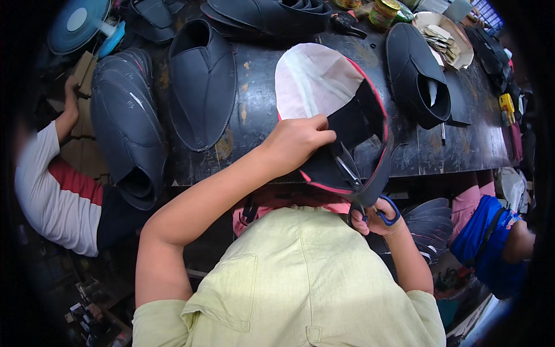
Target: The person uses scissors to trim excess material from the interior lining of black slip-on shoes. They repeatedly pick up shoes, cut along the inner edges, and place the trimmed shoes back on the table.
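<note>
My left hand grips the edge of a shoe upper piece, black outside with a pink rim and a pale lining, held over the near edge of the dark worktable. My right hand has its fingers through the blue handles of a pair of scissors. The blades point up into the lower black edge of the piece.
Stacks of black shoe uppers lie on the table. A paper tray of scraps and tins sit at the back. A person in a white and red shirt sits on my left, another in blue on my right. A blue fan stands far left.
</note>
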{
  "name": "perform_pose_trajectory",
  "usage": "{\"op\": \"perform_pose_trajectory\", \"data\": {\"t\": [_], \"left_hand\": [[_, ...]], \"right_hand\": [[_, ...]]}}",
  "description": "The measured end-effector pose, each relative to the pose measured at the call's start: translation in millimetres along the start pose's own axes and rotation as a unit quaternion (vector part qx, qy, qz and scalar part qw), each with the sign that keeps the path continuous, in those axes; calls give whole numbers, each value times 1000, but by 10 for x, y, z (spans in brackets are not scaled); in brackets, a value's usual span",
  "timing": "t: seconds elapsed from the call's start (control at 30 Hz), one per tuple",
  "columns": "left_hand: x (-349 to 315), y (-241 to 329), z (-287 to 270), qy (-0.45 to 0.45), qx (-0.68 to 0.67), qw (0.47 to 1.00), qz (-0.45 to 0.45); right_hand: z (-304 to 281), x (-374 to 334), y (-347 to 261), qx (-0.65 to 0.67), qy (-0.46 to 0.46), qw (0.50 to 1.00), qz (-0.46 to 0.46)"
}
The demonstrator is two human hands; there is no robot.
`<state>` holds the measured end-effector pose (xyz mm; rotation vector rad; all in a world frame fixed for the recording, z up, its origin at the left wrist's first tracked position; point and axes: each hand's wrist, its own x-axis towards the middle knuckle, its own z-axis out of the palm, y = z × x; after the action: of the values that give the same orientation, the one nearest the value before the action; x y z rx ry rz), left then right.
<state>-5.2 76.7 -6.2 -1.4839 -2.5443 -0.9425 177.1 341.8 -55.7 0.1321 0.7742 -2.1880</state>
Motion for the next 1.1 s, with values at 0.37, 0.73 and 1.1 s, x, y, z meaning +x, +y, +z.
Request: {"op": "perform_pose_trajectory", "data": {"t": [0.37, 0.73, 1.1], "left_hand": [[-321, -46, 116, 92, 42, 992, 77], [-335, -54, 158, 116, 32, 990, 68], [-311, -17, 137, 115, 21, 992, 44]], "right_hand": [[91, 166, 50, -12, 78, 996, -48], [157, 130, -34, -97, 106, 989, -39], [91, 187, -206, -85, 188, 978, -14]]}}
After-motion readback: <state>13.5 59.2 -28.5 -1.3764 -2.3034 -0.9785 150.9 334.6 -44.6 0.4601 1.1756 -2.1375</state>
